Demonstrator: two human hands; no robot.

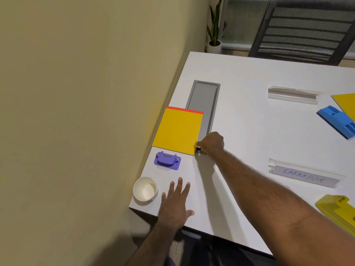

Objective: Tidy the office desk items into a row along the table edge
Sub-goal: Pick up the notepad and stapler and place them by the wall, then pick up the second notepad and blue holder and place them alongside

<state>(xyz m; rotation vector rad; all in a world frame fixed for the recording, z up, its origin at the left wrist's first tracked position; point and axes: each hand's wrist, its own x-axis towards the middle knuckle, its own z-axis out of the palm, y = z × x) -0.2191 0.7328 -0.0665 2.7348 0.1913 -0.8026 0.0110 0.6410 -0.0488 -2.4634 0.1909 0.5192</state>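
Along the table's left edge lie a white paper cup (145, 191), a small purple hole punch (167, 160) and a yellow notepad (177, 130) with a red top strip. My right hand (210, 143) pinches the notepad's near right corner. My left hand (175, 205) rests flat on the table beside the cup, fingers spread. Further right lie a clear name holder reading LABRADOR (303, 174), an empty clear holder (294, 94), a blue plastic piece (339, 120), a yellow plastic piece (338, 211) and a second yellow pad (345, 103).
A grey cable tray lid (204, 100) is set into the white table (249, 121), partly under the notepad. A beige wall runs close along the left edge. A mesh chair (303, 29) and a potted plant (214, 35) stand beyond the far edge.
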